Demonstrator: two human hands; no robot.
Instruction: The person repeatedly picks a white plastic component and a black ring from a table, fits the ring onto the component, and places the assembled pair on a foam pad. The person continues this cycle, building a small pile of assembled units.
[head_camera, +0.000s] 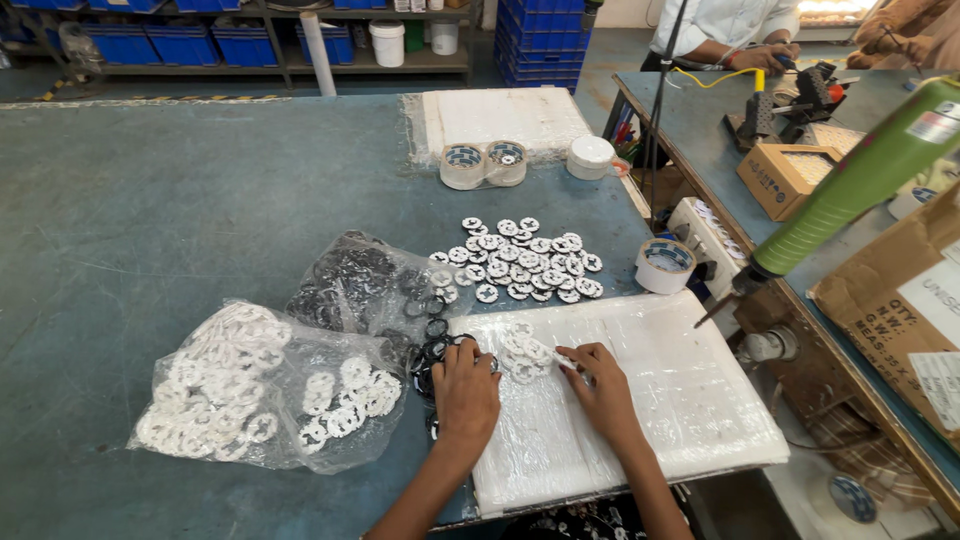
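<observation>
On the white pad (680, 400), the left hand (465, 390) pinches a black ring (437, 350); the right hand (600, 385) pinches a white ring (562, 358).

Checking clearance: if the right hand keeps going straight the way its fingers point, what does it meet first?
The right hand points up and left across the white plastic-wrapped pad. It would probably first meet the small cluster of white ring parts just ahead of its fingertips, which it seems already to touch; depth is unclear.

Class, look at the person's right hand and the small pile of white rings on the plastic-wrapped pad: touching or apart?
Touching. The head view shows the right hand's fingers resting against the edge of the white rings, with no gap visible between them.
</observation>
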